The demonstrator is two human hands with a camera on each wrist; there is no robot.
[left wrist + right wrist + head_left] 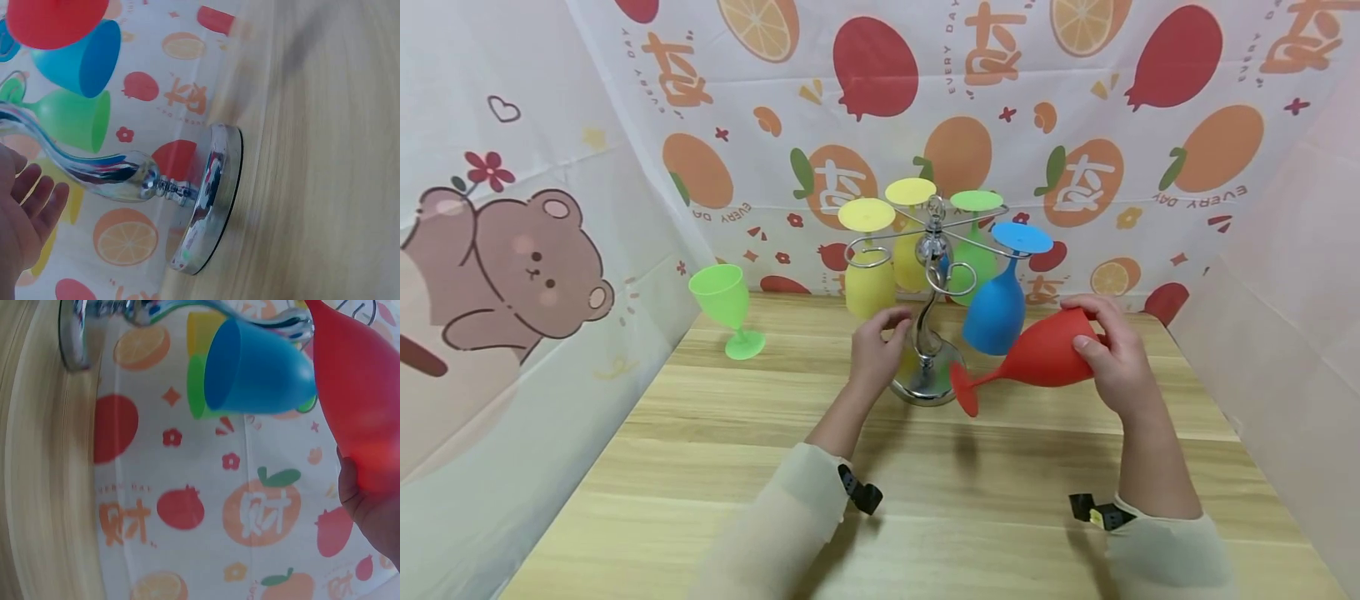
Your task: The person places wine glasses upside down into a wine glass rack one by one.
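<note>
My right hand [1120, 358] grips a red plastic goblet [1047, 350] by its bowl near the rim. The goblet is tilted on its side above the table, its foot pointing left toward the chrome goblet rack [933, 248]. Beside the rack's curved stem [112, 172] is my left hand [878, 354], fingers loosely bent with nothing in them. Hanging upside down from the rack are a blue goblet [996, 312], a green goblet [976, 260] and two yellow goblets, one nearer [871, 287] and one behind. One wire loop [961, 279] at the front holds no goblet.
A light green goblet [722, 298] stands upright at the table's left back edge. The rack's round base [925, 390] rests on the wooden table [700, 500]. Printed cloth [880, 142] hangs behind the table, with more cloth at both sides.
</note>
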